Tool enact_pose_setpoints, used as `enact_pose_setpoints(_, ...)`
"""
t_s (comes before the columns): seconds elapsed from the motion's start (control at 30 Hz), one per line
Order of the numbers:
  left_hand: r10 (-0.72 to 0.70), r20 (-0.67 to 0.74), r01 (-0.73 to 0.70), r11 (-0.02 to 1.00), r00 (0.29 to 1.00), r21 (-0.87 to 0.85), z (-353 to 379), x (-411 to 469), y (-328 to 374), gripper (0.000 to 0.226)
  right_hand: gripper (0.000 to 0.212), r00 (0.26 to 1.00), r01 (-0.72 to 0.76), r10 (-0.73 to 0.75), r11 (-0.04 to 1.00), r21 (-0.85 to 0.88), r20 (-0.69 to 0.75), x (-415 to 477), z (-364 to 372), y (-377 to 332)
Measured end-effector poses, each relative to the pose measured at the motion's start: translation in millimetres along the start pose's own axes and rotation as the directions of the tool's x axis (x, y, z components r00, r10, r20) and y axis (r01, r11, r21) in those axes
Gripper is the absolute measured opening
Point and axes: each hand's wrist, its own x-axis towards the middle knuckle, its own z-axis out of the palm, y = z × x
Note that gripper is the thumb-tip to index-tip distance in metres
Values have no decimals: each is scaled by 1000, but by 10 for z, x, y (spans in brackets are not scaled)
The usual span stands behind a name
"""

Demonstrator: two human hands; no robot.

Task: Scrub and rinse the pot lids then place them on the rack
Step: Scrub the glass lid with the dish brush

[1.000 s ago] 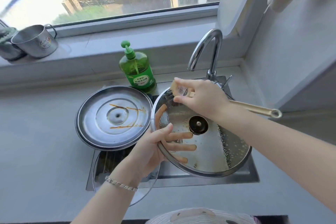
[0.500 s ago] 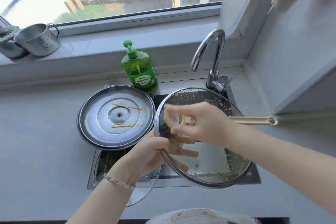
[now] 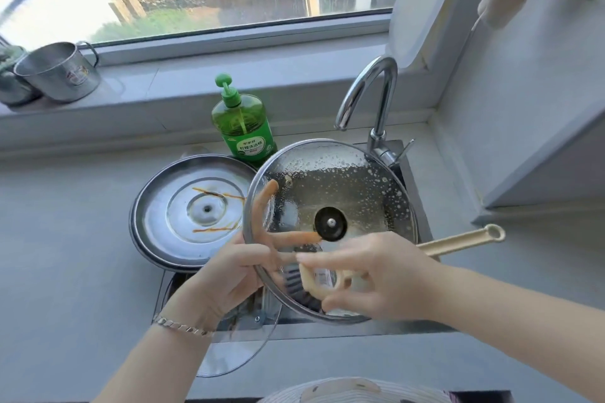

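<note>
Now, in the head view, the glass lid (image 3: 343, 186) is being held tilted over the sink (image 3: 376, 330), with its lower rim close to the front edge of the sink. It is being gripped at its left rim by the left hand (image 3: 235, 271). The fingers (image 3: 294, 237) are being spread behind the glass and are showing through it, while the rest of the hand is closing on the rim. The brush (image 3: 458, 241) is being pinched near its head by the right hand (image 3: 370, 275), whose fingers are curled round it; this hand is a little blurred.

A second ago the brush head was being worked at the far rim of the lid, beside the faucet (image 3: 376, 91). Half a second ago it was being drawn over the middle, and now it is being pressed at the near rim. So one whole stroke is being completed, and suds are being left on the far half.

Scrubbing of this lid is judged to be well advanced. Rinsing is not yet being started, as no water is being seen at the faucet.

The steel lid (image 3: 193, 209), lying over the left edge of the sink, is carrying orange streaks and is probably waiting. A second glass lid (image 3: 235, 350) is lying over the front left corner. No rack is being shown.
</note>
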Motion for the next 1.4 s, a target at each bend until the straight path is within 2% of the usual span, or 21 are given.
enact_pose_setpoints(0.07,-20,8,20,1000,1000,10,-36,-7,25,108,46,997,65,-65,998,-19,39,-126,38,47)
enact_pose_setpoints(0.13,-38,19,37,999,999,23,-36,2,-7,107,48,999,46,-46,998,-34,1,-83,22,171)
enact_pose_setpoints(0.2,-63,32,62,997,998,37,-7,17,-69,107,53,988,-133,127,988,-78,-84,85,-90,369)
enact_pose_setpoints(0.3,-86,-15,86,996,996,33,23,53,-136,104,54,887,-451,433,887,-97,-159,176,-210,647)
enact_pose_setpoints(0.33,-89,-42,90,995,995,29,23,71,-150,103,53,879,-472,461,877,-87,-126,130,-165,650)
enact_pose_setpoints(0.4,-100,-103,102,995,990,15,-11,116,-173,103,52,905,-423,424,906,-21,37,-6,19,549)
enact_pose_setpoints(0.47,-115,-158,119,993,981,13,-85,167,-192,103,50,879,-460,449,887,42,159,-117,138,532)
enact_pose_setpoints(0.57,-153,-206,162,987,967,25,-144,262,-247,99,49,720,-687,688,725,-56,91,-178,95,912)
enact_pose_setpoints(0.63,-187,-254,204,978,949,40,-128,359,-309,93,55,576,-813,817,574,99,-2,-247,126,1124)
enact_pose_setpoints(0.67,-201,-280,220,975,939,36,-122,415,-348,92,57,530,-829,847,525,193,-30,-267,158,1176)
enact_pose_setpoints(0.77,-235,-322,244,970,917,-11,-99,573,-462,92,57,377,-850,926,348,396,-5,-305,307,1261)
enact_pose_setpoints(0.83,-247,-349,233,969,904,-81,-115,671,-526,89,50,254,-851,957,152,503,140,-339,419,1339)
enact_pose_setpoints(0.87,-249,-365,222,968,897,-116,-132,719,-549,88,44,217,-832,949,58,551,229,-357,474,1403)
enact_pose_setpoints(0.93,-251,-396,208,967,883,-149,-185,824,-573,86,26,172,-758,925,-96,645,340,-349,555,1528)
enact_pose_setpoints(1.0,-263,-434,218,964,862,-152,-238,933,-574,83,14,172,-647,903,-198,736,394,-323,602,1642)
enact_pose_setpoints(1.1,-308,-548,277,951,778,-141,-358,1147,-555,67,12,185,-570,895,-238,787,406,-232,609,1797)
enact_pose_setpoints(1.17,-282,-678,401,916,679,21,-409,1296,-541,59,12,139,-589,916,-230,775,377,-177,648,1919)
enact_pose_setpoints(1.2,-247,-722,483,865,646,136,-432,1362,-543,63,13,97,-601,927,-236,763,363,-163,683,1981)
enact_pose_setpoints(1.23,-207,-738,543,802,643,248,-443,1419,-544,68,14,54,-603,935,-250,757,351,-142,718,2035)
enact_pose_setpoints(1.3,-152,-711,560,734,687,384,-461,1532,-514,67,17,-33,-567,941,-294,770,336,-103,805,2168)
enact_pose_setpoints(1.4,-162,-683,558,722,712,410,-506,1679,-422,53,29,-167,-522,932,-360,773,321,-33,976,2367)
